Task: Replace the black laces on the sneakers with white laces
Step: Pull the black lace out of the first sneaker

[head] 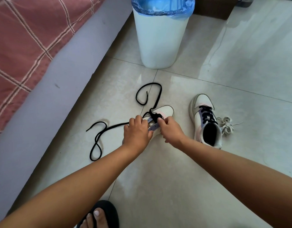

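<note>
Currently: unlacing, first sneaker (165,111), on the floor (158,170) before you; your left hand (136,134) grips its lavender eyelet strip, your right hand (170,130) pinches the black lace (99,139) at the lowest eyelets, both loose ends trailing over the tiles. Second sneaker (206,122), to your right, stands fully laced in black, with the white laces (226,125) bundled touching its outer side. Next move, by my judgement: draw the last crossings free, then reach for the white bundle.

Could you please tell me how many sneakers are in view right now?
2: one sneaker under both hands at centre, its black lace mostly pulled out; the other sneaker stands to its right, fully laced, beside the white laces.
</note>
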A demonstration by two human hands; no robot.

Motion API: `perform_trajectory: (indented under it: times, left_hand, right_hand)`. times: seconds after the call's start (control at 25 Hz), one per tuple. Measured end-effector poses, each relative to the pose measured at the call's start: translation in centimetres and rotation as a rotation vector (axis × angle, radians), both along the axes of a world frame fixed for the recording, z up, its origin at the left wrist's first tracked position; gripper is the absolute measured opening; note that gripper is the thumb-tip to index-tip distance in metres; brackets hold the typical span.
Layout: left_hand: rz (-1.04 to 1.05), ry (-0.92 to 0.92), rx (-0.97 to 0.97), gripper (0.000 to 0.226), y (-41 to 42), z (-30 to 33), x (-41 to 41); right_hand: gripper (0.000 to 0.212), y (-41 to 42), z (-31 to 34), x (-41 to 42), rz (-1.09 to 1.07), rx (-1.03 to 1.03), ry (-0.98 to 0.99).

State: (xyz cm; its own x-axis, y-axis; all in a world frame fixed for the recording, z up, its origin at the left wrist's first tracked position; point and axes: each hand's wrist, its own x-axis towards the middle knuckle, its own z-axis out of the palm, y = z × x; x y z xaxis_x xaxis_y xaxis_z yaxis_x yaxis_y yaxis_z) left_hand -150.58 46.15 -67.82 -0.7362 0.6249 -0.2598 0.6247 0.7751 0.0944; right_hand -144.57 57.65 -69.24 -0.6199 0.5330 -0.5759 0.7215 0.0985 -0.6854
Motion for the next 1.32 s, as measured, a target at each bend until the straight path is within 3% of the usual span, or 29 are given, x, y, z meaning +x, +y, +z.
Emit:
perform_trajectory:
  times: [0.28, 0.4, 0.48, 0.52, 0.56, 0.68, 0.76, 0.92, 1.08, 1.2, 1.24, 1.32]
  left_hand:
    - [-0.024, 0.011, -0.005, 0.037, 0.0, 0.1, 0.0]
    - [-0.014, 0.002, 0.017, 0.036, -0.3, 0.2, -0.3]
    - [-0.008, 0.007, 0.018, 0.036, -0.6, 0.1, -0.3]
    - [-0.015, 0.016, 0.011, 0.036, -0.7, 0.1, -0.2]
    - [-0.024, 0.027, 0.003, 0.036, -0.7, 0.0, -0.1]
    - [-0.029, 0.049, 0.001, 0.036, -0.6, -0.1, -0.1]
    - [-0.023, 0.045, 0.0, 0.036, -0.5, -0.1, -0.1]
    - [-0.022, 0.038, 0.006, 0.036, -0.6, -0.1, -0.1]
    - [-0.008, 0.011, 0.023, 0.036, -0.7, 0.2, -0.4]
    - [-0.034, 0.019, -0.002, 0.037, -0.6, 0.2, -0.4]
    - [-0.036, 0.017, -0.009, 0.037, -0.5, 0.1, -0.4]
    - [-0.022, 0.006, -0.005, 0.037, -0.3, 0.2, -0.4]
  right_hand:
    - [0.018, 0.6, 0.1, -0.8, 0.196, 0.338, -0.076]
    - [0.012, 3.4, 1.9, -1.3, 0.5, 0.842, -0.078]
    - [0.027, 5.1, 2.7, -1.3, 0.641, 1.194, -0.051]
    - [0.025, 5.0, 3.1, -1.0, 0.621, 1.171, -0.08]
    - [0.02, 4.3, 2.9, -0.8, 0.562, 1.018, -0.092]
    - [0.047, 1.5, 1.7, -0.4, 0.19, 0.121, -0.249]
    - [0.04, 0.5, 1.0, -0.5, 0.017, -0.15, -0.139]
    - [0.029, 1.2, 0.4, -1.5, 0.056, 0.087, -0.061]
    - [0.032, 6.5, 2.6, -2.1, -0.141, 0.37, -0.024]
    - [0.026, 8.3, 4.0, -1.5, 0.003, 0.713, -0.094]
    - [0.03, 7.8, 3.7, -1.4, 0.021, 0.701, -0.121]
    - [0.046, 5.5, 2.5, -0.9, -0.048, 0.324, -0.168]
